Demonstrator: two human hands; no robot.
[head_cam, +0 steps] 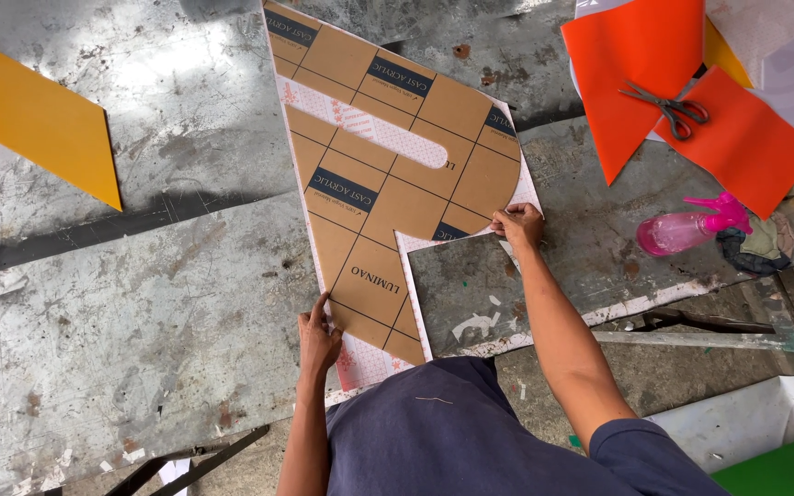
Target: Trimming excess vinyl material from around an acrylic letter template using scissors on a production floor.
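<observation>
A large letter-shaped acrylic panel covered in brown protective paper point(388, 174) lies flat on the scratched grey metal worktable point(140, 303), stretching from the table's far edge down to its near edge, right in front of the person. Beneath it a white sheet with small red print point(360, 363) shows along the panel's borders and through its long rounded slot. The left hand point(317, 342) rests at the panel's lower left edge near the table's near edge, fingers loosely curled and fingertips pressing on the brown paper. The right hand point(518, 225) grips the curved right edge of the panel, fingers closed over the rim. Toward the table's far right corner lie orange sheets point(640, 64) with grey metal scissors point(668, 107) on top, and just nearer stands a pink spray bottle point(691, 228) lying on its side. A yellow sheet point(34, 115) lies at the far left edge.
</observation>
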